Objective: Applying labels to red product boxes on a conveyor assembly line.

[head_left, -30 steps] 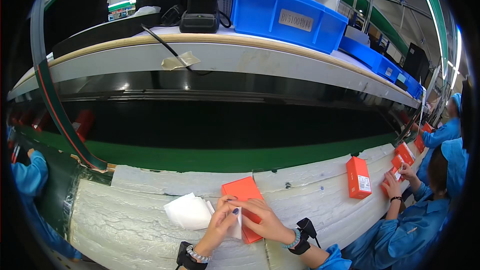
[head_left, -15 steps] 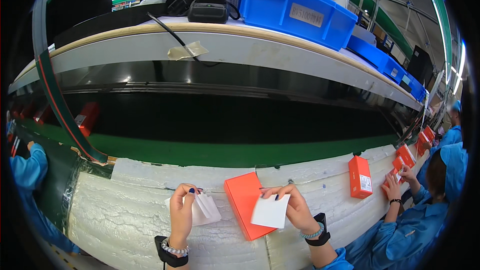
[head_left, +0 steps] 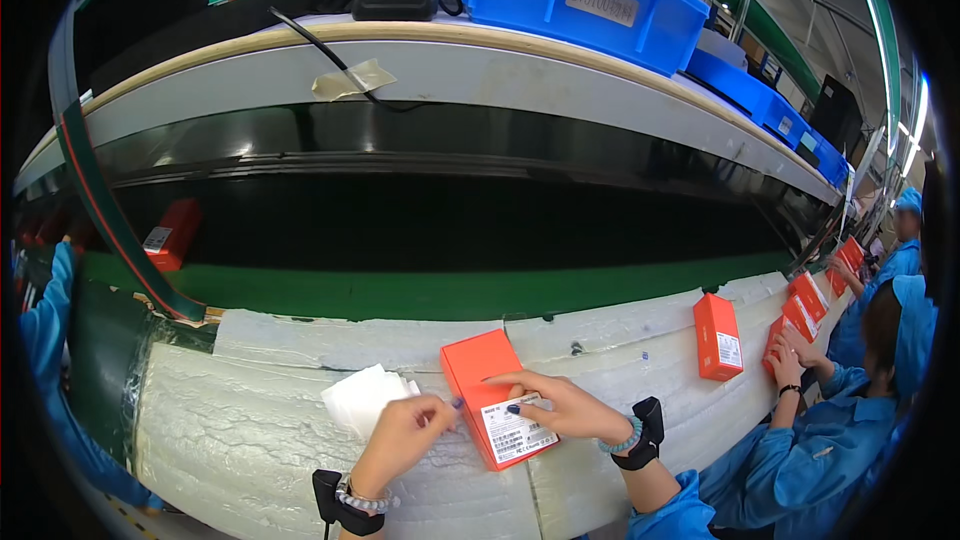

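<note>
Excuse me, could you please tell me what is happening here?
A person's right grip is at the edge of a white printed label, which lies on the near part of a red box. The left grip is curled beside the box, near some white sheets; I cannot tell whether it holds anything.

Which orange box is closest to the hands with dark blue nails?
The bottom-middle box, with the right hand touching its white label. The other orange boxes are farther off, right or far left.
</note>
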Demonstrator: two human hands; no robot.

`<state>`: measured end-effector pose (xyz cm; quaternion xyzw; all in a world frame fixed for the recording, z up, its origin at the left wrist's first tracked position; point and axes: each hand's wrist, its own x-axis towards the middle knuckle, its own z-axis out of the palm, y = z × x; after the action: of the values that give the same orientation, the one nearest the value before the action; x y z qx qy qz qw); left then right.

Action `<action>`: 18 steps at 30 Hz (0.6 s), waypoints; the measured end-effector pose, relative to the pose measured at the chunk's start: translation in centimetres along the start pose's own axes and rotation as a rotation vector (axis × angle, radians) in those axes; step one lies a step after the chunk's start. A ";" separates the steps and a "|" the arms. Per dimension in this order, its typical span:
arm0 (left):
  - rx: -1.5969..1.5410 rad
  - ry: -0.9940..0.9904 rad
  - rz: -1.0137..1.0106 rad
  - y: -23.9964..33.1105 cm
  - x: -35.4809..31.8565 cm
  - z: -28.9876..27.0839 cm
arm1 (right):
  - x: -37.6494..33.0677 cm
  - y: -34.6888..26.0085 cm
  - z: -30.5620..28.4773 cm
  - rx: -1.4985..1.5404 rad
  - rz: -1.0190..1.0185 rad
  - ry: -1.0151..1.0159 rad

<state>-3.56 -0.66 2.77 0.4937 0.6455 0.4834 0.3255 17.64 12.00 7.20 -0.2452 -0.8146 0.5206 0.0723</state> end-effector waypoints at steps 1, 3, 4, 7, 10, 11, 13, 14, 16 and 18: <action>-0.079 -0.212 -0.064 -0.5 -0.3 0.1 | 0.2 0.1 0.0 -0.060 0.004 -0.025; -0.004 -0.534 -0.136 -0.4 -0.4 -0.1 | 0.5 0.2 0.2 -0.095 -0.013 -0.031; -0.006 -0.534 -0.138 -0.6 -0.4 0.1 | 0.6 0.2 0.2 -0.132 -0.034 -0.038; 0.122 -0.589 -0.054 -1.5 -0.2 1.0 | 0.8 0.0 0.3 -0.153 -0.020 -0.045; 0.102 -0.588 -0.065 -1.7 -0.2 1.7 | 0.8 0.0 0.4 -0.170 -0.026 -0.039; 0.103 -0.587 -0.065 -1.7 -0.3 1.8 | 0.8 0.0 0.5 -0.170 -0.027 -0.040; 0.119 -0.581 -0.023 -2.0 -0.4 2.1 | 0.8 0.1 0.5 -0.159 -0.049 -0.034; 0.116 -0.583 -0.023 -2.0 -0.3 2.2 | 0.9 0.3 0.4 -0.159 -0.046 -0.035; 0.110 -0.595 -0.038 -1.7 -0.3 2.1 | 1.0 0.4 0.4 -0.176 -0.039 -0.045; 0.119 -0.592 -0.045 -1.5 -0.4 2.1 | 1.0 0.3 0.4 -0.168 -0.040 -0.053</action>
<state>-2.08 -0.46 0.70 0.6169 0.5604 0.2725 0.4807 16.73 12.24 6.59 -0.2202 -0.8618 0.4551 0.0403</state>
